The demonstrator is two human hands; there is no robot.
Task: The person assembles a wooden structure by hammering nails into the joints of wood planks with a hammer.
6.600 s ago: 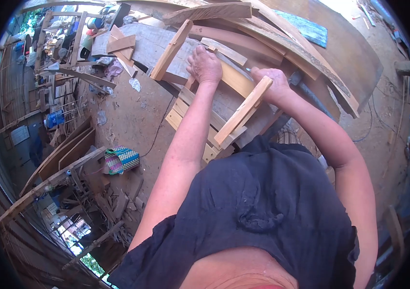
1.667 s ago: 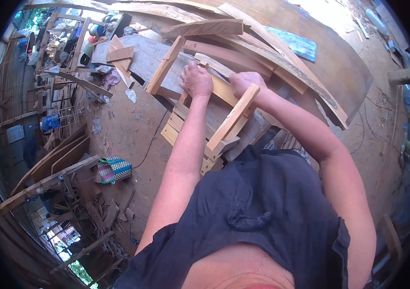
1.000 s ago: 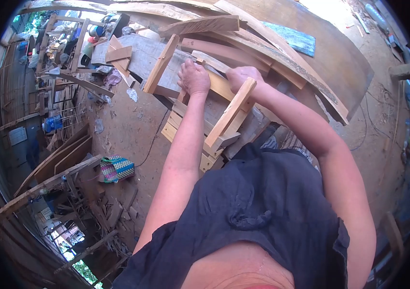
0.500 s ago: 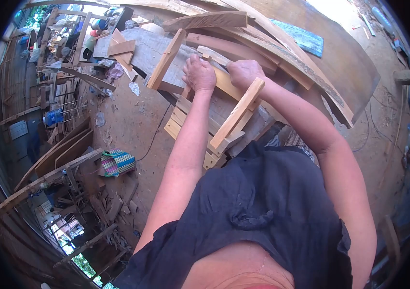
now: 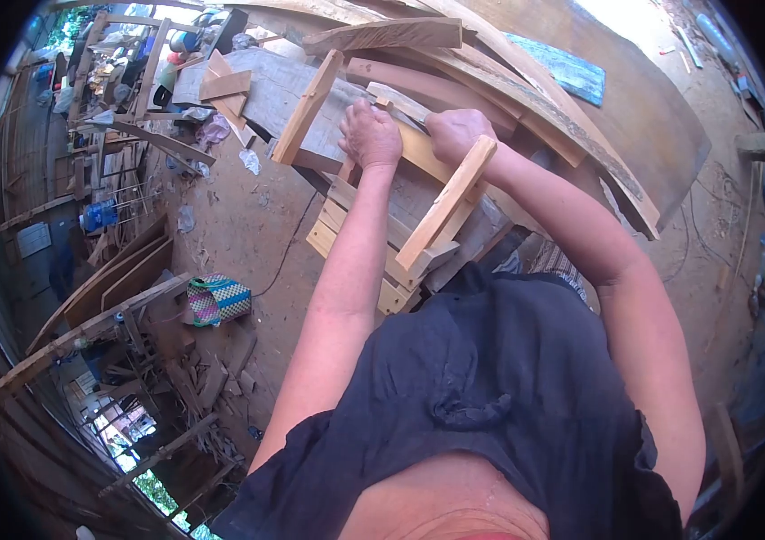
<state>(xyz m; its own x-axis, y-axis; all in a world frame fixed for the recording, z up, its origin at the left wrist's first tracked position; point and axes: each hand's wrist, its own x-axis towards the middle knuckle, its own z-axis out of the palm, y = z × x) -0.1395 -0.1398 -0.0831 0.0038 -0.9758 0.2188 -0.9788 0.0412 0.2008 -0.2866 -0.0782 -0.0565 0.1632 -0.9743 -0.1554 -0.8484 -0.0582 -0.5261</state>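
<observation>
A wooden frame (image 5: 427, 236) of pale slats and rails stands in front of my body, with a left post (image 5: 308, 108) and a right post (image 5: 448, 203) sticking up from it. My left hand (image 5: 371, 135) is closed over a part of the frame between the posts, its fingers curled down. Close to it, my right hand (image 5: 459, 135) makes a fist at the far end of a yellowish board (image 5: 423, 151). What lies inside the right fist is hidden. A small wood block (image 5: 384, 103) shows between the two hands.
Long planks (image 5: 526, 108) lie stacked beyond my hands, beside a blue-painted board (image 5: 558, 70). Crossed wood offcuts (image 5: 226, 88) rest on a grey bench top (image 5: 270, 76). A woven basket (image 5: 219, 301) and a cable (image 5: 292, 243) lie on the dirt floor, near scrap wood (image 5: 220, 387).
The frame's posts have shifted slightly, the right one a little upward in view. Both hands stay at nearly the same place with the same closed grip.
</observation>
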